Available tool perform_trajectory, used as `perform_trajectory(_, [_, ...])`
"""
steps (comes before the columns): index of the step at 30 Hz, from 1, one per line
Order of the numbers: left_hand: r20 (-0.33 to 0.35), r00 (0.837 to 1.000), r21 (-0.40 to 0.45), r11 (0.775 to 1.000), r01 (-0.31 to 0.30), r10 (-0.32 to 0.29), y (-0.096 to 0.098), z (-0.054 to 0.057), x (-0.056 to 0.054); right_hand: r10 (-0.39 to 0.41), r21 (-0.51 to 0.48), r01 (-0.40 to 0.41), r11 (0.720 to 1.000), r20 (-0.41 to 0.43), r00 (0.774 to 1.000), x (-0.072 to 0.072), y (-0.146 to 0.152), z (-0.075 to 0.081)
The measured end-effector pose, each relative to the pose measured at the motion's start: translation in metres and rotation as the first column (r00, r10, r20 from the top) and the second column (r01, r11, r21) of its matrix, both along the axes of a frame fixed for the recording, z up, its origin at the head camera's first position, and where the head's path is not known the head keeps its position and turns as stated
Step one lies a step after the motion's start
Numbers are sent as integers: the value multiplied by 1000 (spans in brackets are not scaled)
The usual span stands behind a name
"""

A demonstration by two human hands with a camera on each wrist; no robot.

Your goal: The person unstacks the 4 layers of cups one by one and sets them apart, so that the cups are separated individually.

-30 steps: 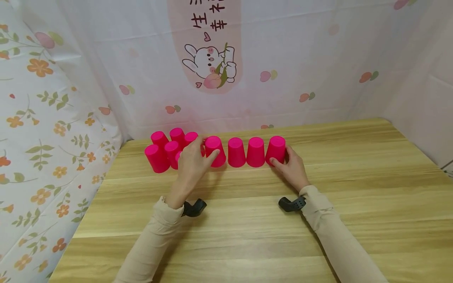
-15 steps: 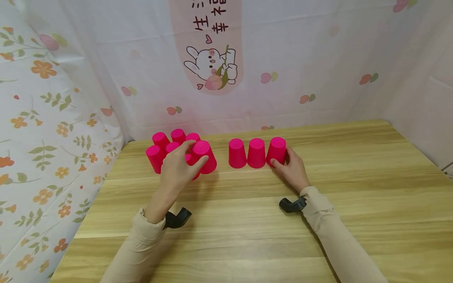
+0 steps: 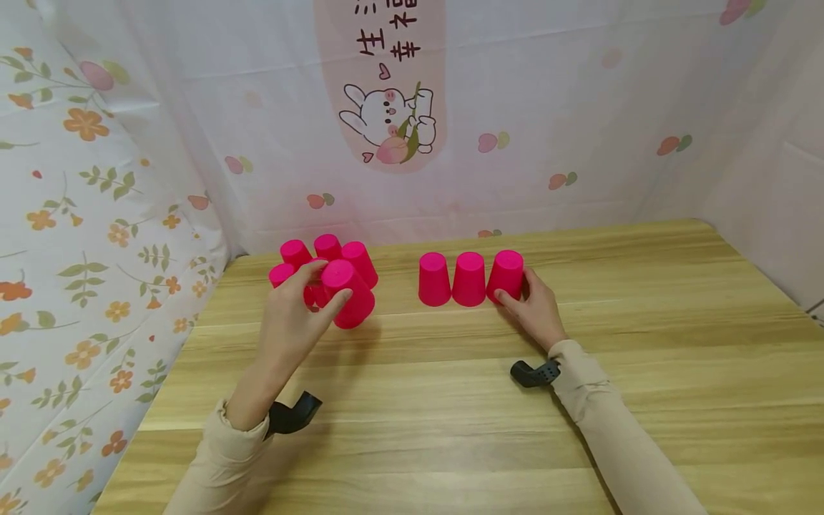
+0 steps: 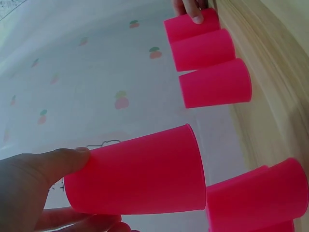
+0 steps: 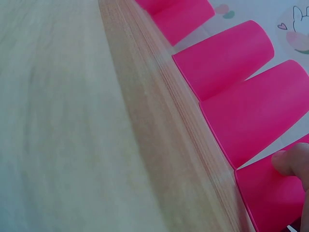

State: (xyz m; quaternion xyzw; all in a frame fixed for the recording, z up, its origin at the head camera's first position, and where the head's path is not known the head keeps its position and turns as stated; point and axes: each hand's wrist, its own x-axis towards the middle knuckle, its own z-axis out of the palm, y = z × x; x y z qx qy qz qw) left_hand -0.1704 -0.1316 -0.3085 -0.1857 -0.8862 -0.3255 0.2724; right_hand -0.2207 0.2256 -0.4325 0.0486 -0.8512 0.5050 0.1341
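Observation:
Between the thumb and fingers of my left hand [image 3: 291,322] is an upside-down pink plastic cup [image 3: 346,285], held up in front of a cluster of similar cups at the left. In the left wrist view this cup [image 4: 140,174] appears raised, its mouth toward the table side. The cluster is partly hidden behind the hand and held cup; a rear cup [image 3: 363,263] shows. My right hand [image 3: 534,309] grips the rightmost cup [image 3: 506,272] of a row of three, which stands mouth down on the table. The middle cup [image 3: 468,277] and left cup [image 3: 434,279] stand close beside it.
The wooden table [image 3: 450,415] has its back edge against a white printed curtain [image 3: 579,107]. A floral cloth [image 3: 84,286] hangs along the left side. A gap of bare tabletop separates the cluster from the row.
My left hand has carried its cup from the left end of the row leftward to the front of the cluster. The right hand stays on its cup.

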Motion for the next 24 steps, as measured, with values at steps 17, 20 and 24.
perform_trajectory(17, [-42,996,-38,996,-75,74,-24,3,12,-8,13,8,1000,7,1000,0,2,1])
perform_trajectory(20, [-42,996,-46,995,-85,83,-30,-1,11,-4,12,4,1000,5,1000,0,1,0])
perform_trajectory(24, [-23,995,-50,994,-101,100,-35,-6,10,-2,12,2,1000,0,1000,0,1,-2])
